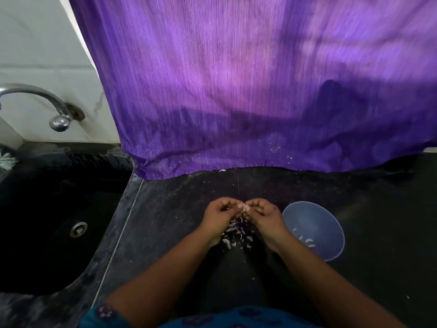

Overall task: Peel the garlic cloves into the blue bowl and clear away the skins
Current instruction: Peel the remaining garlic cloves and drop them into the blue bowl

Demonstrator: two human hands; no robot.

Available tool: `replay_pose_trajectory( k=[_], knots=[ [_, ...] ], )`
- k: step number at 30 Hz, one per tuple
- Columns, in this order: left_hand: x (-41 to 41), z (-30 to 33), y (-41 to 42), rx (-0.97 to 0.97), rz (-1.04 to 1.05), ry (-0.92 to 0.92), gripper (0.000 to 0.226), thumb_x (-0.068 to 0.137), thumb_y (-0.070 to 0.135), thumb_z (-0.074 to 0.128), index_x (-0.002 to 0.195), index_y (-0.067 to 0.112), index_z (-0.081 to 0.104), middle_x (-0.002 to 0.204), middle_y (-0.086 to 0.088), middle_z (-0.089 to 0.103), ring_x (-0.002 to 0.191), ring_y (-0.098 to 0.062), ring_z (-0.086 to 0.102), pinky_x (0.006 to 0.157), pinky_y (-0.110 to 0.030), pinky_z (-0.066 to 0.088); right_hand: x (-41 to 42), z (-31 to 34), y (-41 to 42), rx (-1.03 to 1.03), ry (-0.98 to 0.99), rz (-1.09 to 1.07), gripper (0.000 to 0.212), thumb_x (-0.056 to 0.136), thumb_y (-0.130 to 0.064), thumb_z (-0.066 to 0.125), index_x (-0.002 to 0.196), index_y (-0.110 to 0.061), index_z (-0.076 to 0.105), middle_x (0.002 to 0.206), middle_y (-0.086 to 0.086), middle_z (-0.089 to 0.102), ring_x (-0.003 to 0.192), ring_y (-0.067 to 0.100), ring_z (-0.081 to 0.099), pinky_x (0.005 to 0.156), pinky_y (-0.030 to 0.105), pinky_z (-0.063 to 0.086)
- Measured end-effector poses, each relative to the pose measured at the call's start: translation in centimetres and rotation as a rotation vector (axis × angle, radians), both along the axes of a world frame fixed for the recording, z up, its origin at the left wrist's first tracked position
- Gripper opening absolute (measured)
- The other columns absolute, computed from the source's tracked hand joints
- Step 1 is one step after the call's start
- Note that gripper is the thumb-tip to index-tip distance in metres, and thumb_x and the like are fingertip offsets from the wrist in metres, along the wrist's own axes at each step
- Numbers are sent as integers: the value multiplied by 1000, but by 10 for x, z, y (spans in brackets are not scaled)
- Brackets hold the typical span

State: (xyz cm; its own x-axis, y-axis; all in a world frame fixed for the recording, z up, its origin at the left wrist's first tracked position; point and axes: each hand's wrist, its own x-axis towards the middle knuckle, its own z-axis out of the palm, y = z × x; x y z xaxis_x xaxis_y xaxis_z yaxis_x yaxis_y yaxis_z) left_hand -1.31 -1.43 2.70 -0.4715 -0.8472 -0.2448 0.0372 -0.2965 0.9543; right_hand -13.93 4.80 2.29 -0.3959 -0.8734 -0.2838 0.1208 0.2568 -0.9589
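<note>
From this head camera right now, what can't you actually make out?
- Garlic clove: hidden inside the curled fingers of the left hand and right hand.
- Pale bits in the round blue plastic bowl: too small to count.
- Shapes behind the purple curtain: only shadows.
- Curved metal tap: spout cut off at the left edge.

Garlic clove between the fingers too small to tell.

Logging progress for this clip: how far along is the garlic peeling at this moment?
Partly done. A few pale peeled pieces already lie in the blue bowl. In hand: the left hand and right hand meet at the fingertips, pinching a small clove above the counter. Left: the pile of skins below the hands is not cleared. No unpeeled cloves are visible elsewhere, so the number remaining is unclear.
</note>
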Motion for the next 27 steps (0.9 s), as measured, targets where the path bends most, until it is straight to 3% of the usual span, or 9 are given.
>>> replay_pose_trajectory(
  k=[6,10,14,21,24,27],
  knots=[
    [3,5,11,168,-25,83,10,88,-2,61,83,2,69,76,-10,68,70,-15,63,70,-22,53,-3,11,15,-28,5,99,12,93,-3,57,100,-13,61,92,12,71,84,16,67,78,26,54],
    [3,4,21,65,-55,33,8,91,3,61,87,4,68,76,-8,67,70,-14,61,69,-22,51,-5,11,21,-31,13,107,14,94,-3,55,99,-15,60,90,11,72,84,18,67,74,26,52],
    [3,2,28,-60,-33,-57,8,93,8,59,91,4,66,79,-9,67,72,-17,60,65,-22,49,-4,12,25,-49,53,111,19,95,-6,56,104,-22,62,90,6,73,87,17,68,80,29,55],
    [0,9,32,-53,-38,-9,12,94,8,58,93,8,70,81,-11,68,74,-17,60,65,-22,49,-8,17,25,-37,81,105,14,95,-11,57,104,-22,58,89,7,73,88,21,69,84,34,55],
    [1,10,29,-53,-61,-4,13,94,9,58,95,6,70,85,-14,67,78,-21,60,72,-30,48,-11,19,23,-35,195,145,15,94,-17,60,104,-27,57,85,4,74,85,18,71,85,39,56],
    [1,11,26,-19,-61,-8,12,96,11,56,93,7,67,80,-6,67,73,-14,59,65,-24,48,-13,25,23,-61,482,172,11,91,-26,63,97,-35,61,80,-9,72,77,2,67,76,25,53]
  ],
)
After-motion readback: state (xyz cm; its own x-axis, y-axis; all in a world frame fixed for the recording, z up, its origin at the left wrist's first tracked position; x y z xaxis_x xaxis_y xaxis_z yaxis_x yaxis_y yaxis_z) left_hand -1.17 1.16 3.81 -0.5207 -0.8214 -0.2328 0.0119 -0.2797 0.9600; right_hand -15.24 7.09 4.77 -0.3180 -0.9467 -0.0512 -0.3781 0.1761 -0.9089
